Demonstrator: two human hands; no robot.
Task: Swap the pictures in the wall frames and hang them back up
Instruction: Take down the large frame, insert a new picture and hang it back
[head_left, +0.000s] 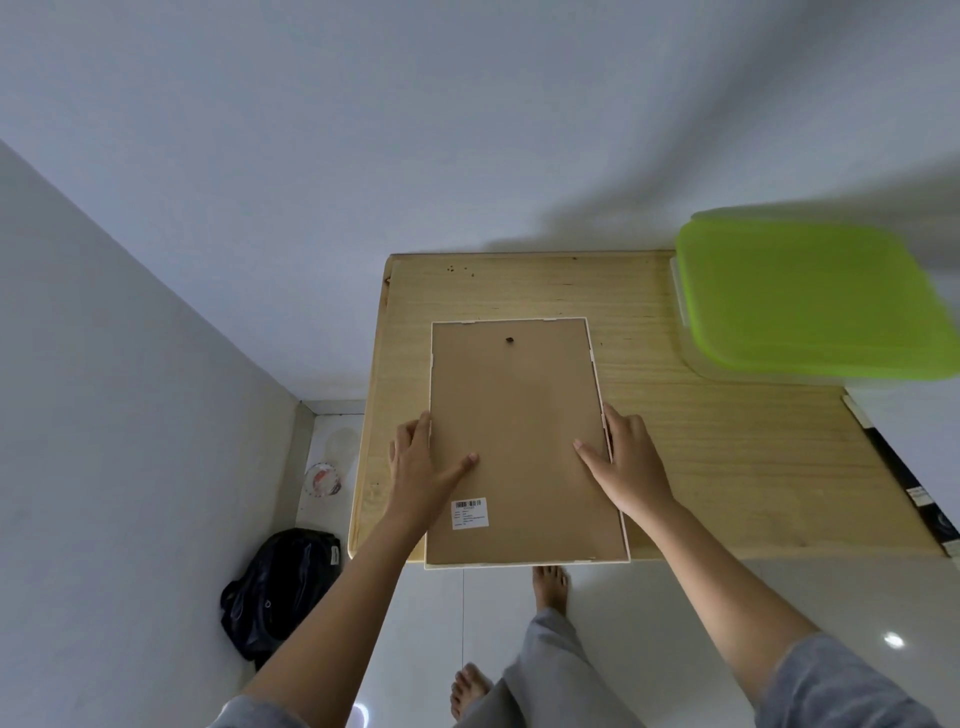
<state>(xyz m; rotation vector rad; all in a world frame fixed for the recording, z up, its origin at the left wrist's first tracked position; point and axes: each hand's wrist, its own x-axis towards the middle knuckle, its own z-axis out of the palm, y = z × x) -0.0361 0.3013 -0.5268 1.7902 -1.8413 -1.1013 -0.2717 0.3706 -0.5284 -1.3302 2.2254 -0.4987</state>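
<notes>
Face-down frame (519, 415) overhangs the table (727, 467) edge. Left hand (421, 467) and right hand (631, 467) clasp its sides, thumbs flat. A tug could tip it floorward.

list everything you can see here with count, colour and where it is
picture frame: one, white rim and brown backing, face down on the table, overhanging its near edge
label: one, white with barcode, near left of the backing
table: one, light wood, against the back wall
container: one, clear with lime-green lid, table's far right
flat item: one, black and white, table's right edge
bag: one, black, floor by the left wall
round item: one, white and red, floor corner, unclear
feet: two, bare, on the floor
left hand: one, grips the frame's left edge, thumb on backing
right hand: one, grips the frame's right edge, thumb on backing
</notes>
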